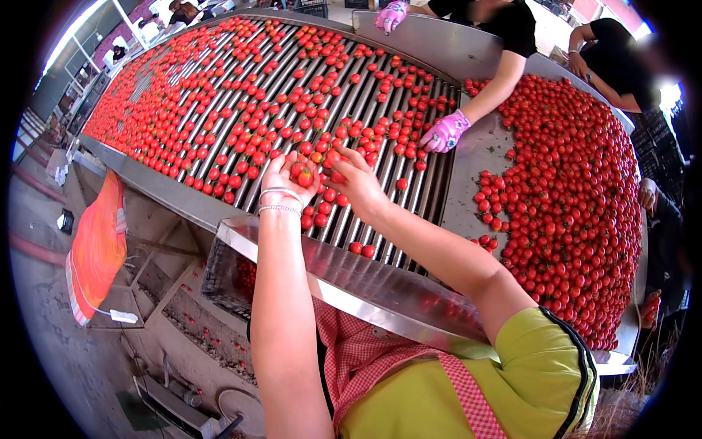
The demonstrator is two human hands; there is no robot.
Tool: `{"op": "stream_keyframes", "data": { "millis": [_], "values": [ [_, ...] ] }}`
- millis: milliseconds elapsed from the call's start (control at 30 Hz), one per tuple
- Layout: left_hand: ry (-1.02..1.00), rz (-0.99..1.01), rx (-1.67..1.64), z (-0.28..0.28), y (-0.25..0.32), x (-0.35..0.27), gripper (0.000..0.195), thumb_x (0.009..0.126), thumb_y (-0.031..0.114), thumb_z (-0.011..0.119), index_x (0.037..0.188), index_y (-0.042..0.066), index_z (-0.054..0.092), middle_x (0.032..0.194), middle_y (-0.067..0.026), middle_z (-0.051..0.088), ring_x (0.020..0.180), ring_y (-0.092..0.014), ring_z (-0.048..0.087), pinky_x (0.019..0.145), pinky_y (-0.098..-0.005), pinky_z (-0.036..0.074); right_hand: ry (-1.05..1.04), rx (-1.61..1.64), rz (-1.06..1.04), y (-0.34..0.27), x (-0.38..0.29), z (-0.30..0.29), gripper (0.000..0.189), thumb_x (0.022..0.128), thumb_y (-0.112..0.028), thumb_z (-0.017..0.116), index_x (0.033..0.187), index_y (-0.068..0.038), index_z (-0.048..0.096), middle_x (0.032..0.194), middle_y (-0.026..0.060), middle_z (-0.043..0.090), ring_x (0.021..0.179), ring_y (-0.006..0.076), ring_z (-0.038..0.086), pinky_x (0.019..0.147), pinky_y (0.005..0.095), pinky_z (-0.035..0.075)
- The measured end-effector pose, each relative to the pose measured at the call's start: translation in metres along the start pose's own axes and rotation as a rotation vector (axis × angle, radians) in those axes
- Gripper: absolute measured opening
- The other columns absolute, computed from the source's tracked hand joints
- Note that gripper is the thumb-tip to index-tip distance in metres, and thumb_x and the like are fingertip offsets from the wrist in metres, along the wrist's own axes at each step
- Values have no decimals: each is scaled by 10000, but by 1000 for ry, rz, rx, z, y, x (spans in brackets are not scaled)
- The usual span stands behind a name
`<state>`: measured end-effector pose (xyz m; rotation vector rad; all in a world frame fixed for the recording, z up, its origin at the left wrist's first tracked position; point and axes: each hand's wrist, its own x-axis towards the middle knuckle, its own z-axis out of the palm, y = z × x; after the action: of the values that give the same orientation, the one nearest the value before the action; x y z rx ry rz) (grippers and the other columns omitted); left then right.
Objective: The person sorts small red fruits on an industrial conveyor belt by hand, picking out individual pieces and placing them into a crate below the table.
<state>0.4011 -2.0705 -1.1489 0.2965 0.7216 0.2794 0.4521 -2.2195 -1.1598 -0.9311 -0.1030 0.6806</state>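
Metal rollers [329, 233] of a sorting conveyor run in front of me, strewn with small red tomatoes [258, 134]. My left hand [290, 175], palm up and with bracelets at the wrist, holds tomatoes, one of them [305, 176] red with a paler orange patch. Just to the right, my right hand [354, 178] is bent over red tomatoes, its fingertips touching them. Whether it grips any of them I cannot tell. Two red tomatoes [362, 250] lie on the rollers near the front edge.
Across the conveyor a co-worker's pink-gloved hand [447, 131] reaches onto the rollers; the other glove [391, 16] is farther back. A large heap of tomatoes [570, 208] fills the right end. A metal chute [373, 280] borders my side, with a dark crate [219, 280] below. Another person stands far right.
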Motion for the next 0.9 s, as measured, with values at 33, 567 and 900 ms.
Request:
{"op": "stream_keyframes", "data": {
  "millis": [33, 567, 900],
  "values": [
    [-29, -24, 37, 1, -1, -1, 257, 913, 316, 544, 1032, 89, 559, 988, -118, 593, 894, -255, 603, 766, -426, 517, -30, -34, -130, 2, 9, 9, 531, 896, -147, 560, 1354, 13, 344, 1210, 142, 513, 1052, 212, 558, 859, 329, 488],
    [-80, 215, -406, 2, 1, -9, 407, 866, 468, 521, 1052, 119, 616, 919, -103, 620, 812, -232, 614, 698, -383, 553, -319, -1492, -424, -50, -50, -81, 640, 819, -180, 669, 1379, -100, 371, 1461, 233, 246, 1347, 393, 279, 1088, 441, 322],
    [-142, 294, -392, 7, -13, -6, 334, 855, 429, 547, 997, 138, 631, 1017, -33, 654, 899, -225, 609, 798, -440, 498, 729, -2262, 668, -213, -180, -311, 951, 740, -509, 692, 1452, -105, 208, 1455, 215, 256, 1302, 393, 317, 945, 559, 409]
  ]
}}
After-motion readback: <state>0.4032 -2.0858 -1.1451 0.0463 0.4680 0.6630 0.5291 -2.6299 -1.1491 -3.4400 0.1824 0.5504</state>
